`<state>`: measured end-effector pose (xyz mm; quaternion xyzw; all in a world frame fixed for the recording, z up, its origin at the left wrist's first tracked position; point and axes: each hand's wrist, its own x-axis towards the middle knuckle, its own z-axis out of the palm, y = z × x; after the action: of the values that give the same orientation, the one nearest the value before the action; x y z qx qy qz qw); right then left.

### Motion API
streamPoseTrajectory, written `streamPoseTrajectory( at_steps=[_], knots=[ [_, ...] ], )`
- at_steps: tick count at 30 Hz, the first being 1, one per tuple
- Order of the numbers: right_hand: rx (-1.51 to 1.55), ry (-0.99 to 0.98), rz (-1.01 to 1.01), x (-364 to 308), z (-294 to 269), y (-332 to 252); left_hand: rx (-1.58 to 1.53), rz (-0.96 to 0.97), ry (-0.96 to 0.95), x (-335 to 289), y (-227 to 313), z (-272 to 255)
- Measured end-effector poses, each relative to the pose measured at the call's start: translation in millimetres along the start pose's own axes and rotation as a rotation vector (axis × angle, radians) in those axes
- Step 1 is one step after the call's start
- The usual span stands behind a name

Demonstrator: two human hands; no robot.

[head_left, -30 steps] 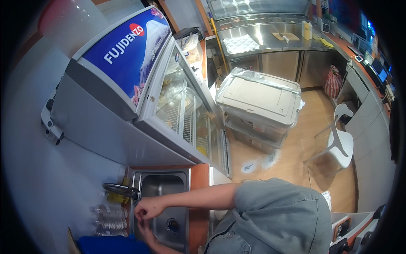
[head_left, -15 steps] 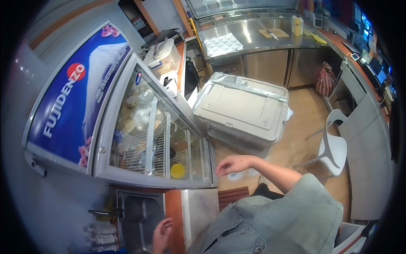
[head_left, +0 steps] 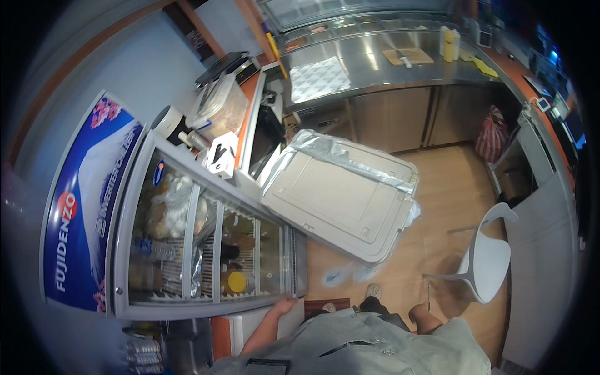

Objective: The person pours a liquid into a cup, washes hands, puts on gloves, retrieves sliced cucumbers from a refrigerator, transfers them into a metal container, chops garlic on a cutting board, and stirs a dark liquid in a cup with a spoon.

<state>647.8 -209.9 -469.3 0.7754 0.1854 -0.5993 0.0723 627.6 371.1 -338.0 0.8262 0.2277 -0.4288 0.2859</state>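
Left hand (head_left: 284, 306) rests at the glass-door fridge (head_left: 206, 250), on its lower door corner, probably for pulling it; fingers look loosely curled, holding nothing. Right hand (head_left: 422, 315) hangs near the white chair (head_left: 487, 262), grip unclear.

You get a bright, evenly lit room, with light falling from overhead onto the steel counter (head_left: 400, 65), which throws back pale glare. The glass door of the fridge (head_left: 206, 250) carries soft reflections that veil its shelves. Your white chair (head_left: 484, 259) casts a short shadow on the wooden floor (head_left: 450, 187). Straight edges bow hard toward the rim, where everything smears, darkens and falls into black corners
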Motion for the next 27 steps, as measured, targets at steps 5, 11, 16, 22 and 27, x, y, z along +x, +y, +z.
streamPoseTrajectory(
  at_steps=[5, 11, 16, 22, 27],
  knots=[
    [1.895, 0.156, 0.137, -18.5, 139.4, -49.6, 0.412, 0.215, -0.433, 81.9, -57.0, 24.4],
    [2.214, 0.584, 0.366, -52.0, 267.8, -220.1, 0.966, 0.6, -0.636, 176.3, 36.0, -27.7],
    [2.297, 0.639, 0.568, -74.6, 270.5, -328.9, 1.088, 0.644, -0.328, 210.6, 209.7, -79.9],
    [2.442, 0.827, 0.722, -90.1, 285.6, -455.9, 1.108, 0.583, -0.46, 197.7, 263.1, -25.0],
    [2.605, 0.87, 0.937, -78.5, 310.0, -572.7, 1.296, 0.857, -0.696, 185.2, 222.6, 56.8]
  ],
)
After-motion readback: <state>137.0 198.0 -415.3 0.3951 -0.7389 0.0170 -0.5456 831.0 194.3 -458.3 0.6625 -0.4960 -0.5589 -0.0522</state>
